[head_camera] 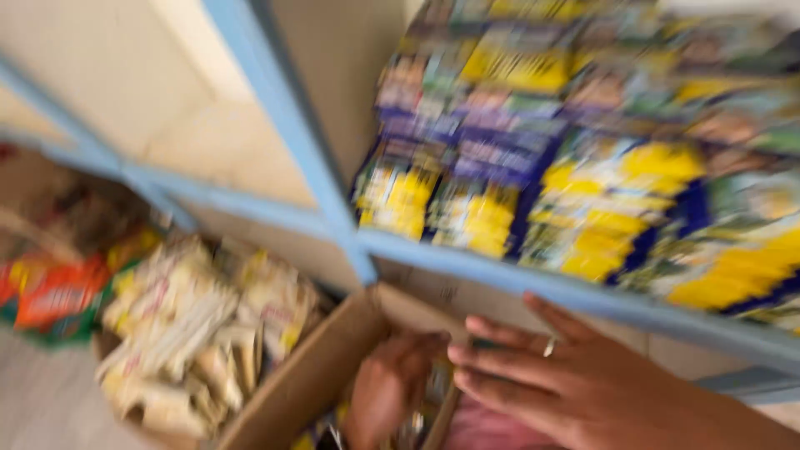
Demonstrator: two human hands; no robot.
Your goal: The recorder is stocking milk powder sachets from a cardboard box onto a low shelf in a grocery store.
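The picture is blurred by motion. My right hand, a ring on one finger, reaches in from the lower right. Its fingers are stretched out flat over the edge of an open cardboard box, just under the blue shelf rail, and I see nothing held in it. My left hand dips into the same box beside the right fingertips. Its fingers are curled downward, and what they touch is hidden. Something pink lies below my right hand.
Yellow and purple snack packets fill the shelf above at right. A box of pale cream packets stands at lower left, with red and orange packets beyond it. The shelf behind the blue upright shows bare board.
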